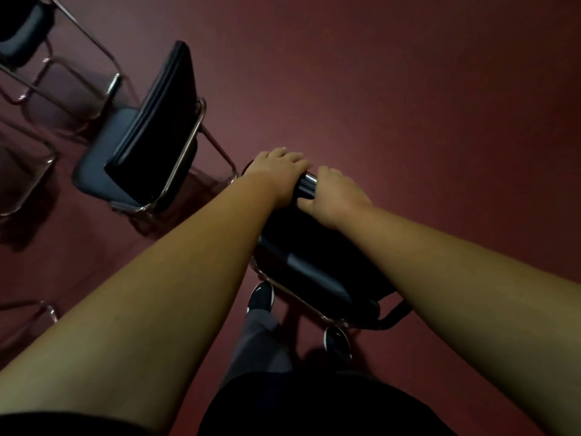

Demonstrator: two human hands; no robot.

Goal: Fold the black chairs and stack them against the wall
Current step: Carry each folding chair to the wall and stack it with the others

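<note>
- One head-worn camera looks steeply down over both outstretched forearms.
- It faces the dark red floor (pixel 408 89), close above the person's own feet.
- Wide-angle lens bends the edges.

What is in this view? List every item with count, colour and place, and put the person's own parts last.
Black padded chair with chrome tube frame under the hands: one, black, centre, right in front of the person.
Black padded chair with its backrest edge-on to the camera: one, black, centre left.
Black padded chair cut by the frame: one, black, top-left corner.
Bare chrome frame tubes: a few, silver, left edge; whose chairs cannot be told.
Dark red floor: one, fills the background.
Left hand: on the near chair's top bar.
Right hand: on the same bar, beside the left.
Black shoes: two, below the near chair.
</note>
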